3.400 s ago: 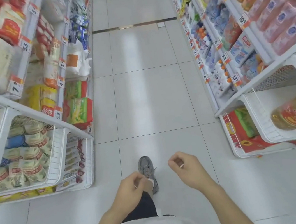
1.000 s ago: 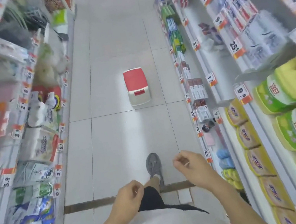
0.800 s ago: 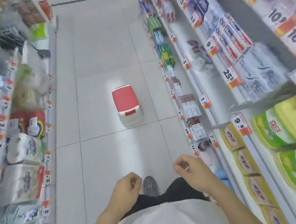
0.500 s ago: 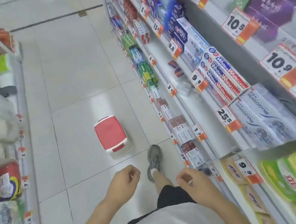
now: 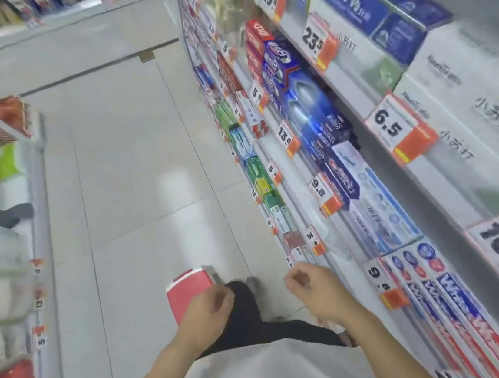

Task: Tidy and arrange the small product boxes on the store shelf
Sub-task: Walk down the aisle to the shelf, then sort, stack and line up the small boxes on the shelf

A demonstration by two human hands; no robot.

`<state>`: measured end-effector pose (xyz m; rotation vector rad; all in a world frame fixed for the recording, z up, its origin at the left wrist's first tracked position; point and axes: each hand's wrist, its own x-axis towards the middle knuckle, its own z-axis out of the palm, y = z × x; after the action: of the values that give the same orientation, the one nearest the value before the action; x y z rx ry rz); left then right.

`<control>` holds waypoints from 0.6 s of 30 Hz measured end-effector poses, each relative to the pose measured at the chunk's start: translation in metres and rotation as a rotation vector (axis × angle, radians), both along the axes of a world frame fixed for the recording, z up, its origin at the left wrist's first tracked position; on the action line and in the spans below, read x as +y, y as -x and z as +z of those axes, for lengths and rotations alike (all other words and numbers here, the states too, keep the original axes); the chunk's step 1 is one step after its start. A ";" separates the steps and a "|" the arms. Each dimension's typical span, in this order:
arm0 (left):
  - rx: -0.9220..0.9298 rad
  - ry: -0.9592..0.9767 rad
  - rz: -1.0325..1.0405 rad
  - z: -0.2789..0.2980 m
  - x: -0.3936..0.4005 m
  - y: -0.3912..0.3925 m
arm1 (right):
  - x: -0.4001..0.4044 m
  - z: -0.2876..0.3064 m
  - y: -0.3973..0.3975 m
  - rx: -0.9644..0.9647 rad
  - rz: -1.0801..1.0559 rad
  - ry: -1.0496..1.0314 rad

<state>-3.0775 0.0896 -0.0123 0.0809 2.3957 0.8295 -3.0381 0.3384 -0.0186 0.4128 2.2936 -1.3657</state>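
Note:
Small product boxes line the right-hand store shelf (image 5: 292, 189): blue toothpaste boxes (image 5: 303, 102), white and blue ones (image 5: 381, 212), and small green boxes (image 5: 260, 181) on a lower tier. My left hand (image 5: 209, 311) and my right hand (image 5: 314, 291) hang in front of my waist with loosely curled fingers and hold nothing. My right hand is close to the shelf's front edge, just under the small red and white boxes (image 5: 293, 240). Neither hand touches a box.
A red-topped step stool (image 5: 187, 292) stands on the tiled floor (image 5: 132, 172) right beside my left hand and leg. A second shelf unit (image 5: 35, 185) with bagged goods runs along the left. Orange price tags (image 5: 413, 138) jut from the right shelf edges.
I have walked down the aisle and turned toward the right shelf. The stool, once far ahead, is now at my feet. Both hands stay loosely curled and empty.

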 end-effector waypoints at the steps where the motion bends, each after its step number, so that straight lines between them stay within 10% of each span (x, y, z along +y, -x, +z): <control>1: 0.009 -0.003 -0.007 -0.001 0.004 0.021 | 0.001 -0.002 0.020 0.007 -0.011 0.006; 18: 0.035 -0.052 -0.979 -0.071 0.146 0.385 | -0.003 -0.050 0.250 0.038 -0.648 -0.120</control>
<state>-3.4630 0.2358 -0.0832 1.1760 1.9748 0.3990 -3.2885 0.3358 -0.0686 1.2618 2.3795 -1.5160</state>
